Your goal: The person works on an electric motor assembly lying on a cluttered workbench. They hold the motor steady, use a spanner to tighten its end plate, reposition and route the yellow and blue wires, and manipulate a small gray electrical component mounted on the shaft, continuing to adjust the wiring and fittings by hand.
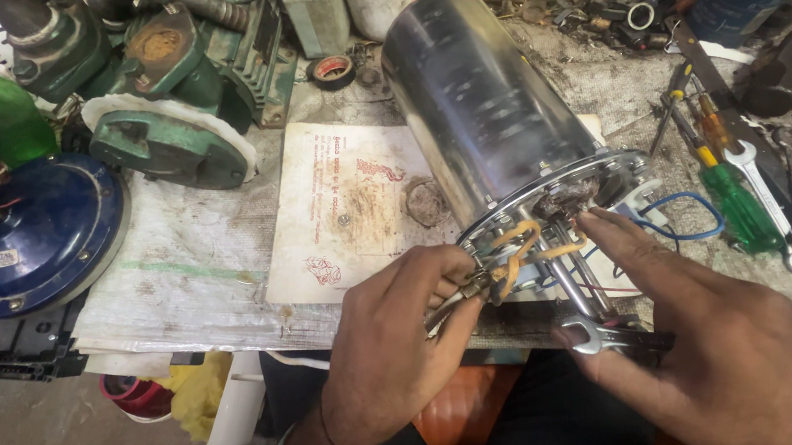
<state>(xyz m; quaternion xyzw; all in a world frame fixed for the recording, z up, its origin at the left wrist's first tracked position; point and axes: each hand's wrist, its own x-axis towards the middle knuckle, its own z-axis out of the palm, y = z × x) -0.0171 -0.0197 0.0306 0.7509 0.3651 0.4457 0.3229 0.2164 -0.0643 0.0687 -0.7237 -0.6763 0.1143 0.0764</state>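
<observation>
— Your left hand (400, 334) pinches the wire ends; right hand (740, 367), spread, holds a spanner (598, 339).

— And the motor (493, 116)?

— Near the counter's front edge. Heavy, slick steel; grip its end plate (563, 195).

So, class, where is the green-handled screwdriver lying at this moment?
In the head view, the green-handled screwdriver lies on the right side of the workbench, just right of the steel cylinder and its blue wire, beside a silver spanner.
</observation>
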